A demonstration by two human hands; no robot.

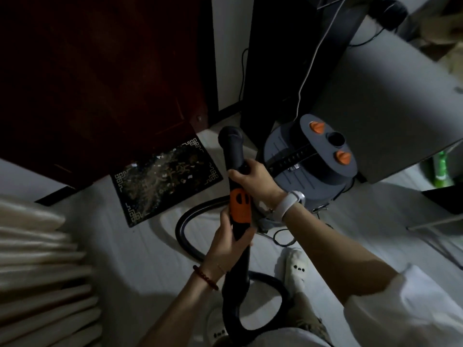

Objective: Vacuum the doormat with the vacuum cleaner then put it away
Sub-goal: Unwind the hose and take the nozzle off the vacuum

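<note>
A black doormat [165,179] with a gold border lies on the pale floor by the dark red door, strewn with light crumbs and scraps. The grey canister vacuum cleaner [310,169] with two orange knobs stands to its right. I hold the black vacuum wand [231,149] upright in front of me, its open nozzle end pointing up near the mat's right edge. My right hand [253,181] grips the wand above the orange collar [240,206]. My left hand [230,236] grips it just below, thumb against the collar. The black hose [185,221] loops on the floor.
A dark red door [100,78] stands behind the mat. A black upright panel [288,58] and a grey cabinet [390,108] rise behind the vacuum, with cables hanging. Pleated pale fabric [42,266] fills the lower left. My socked feet [297,269] stand near the hose.
</note>
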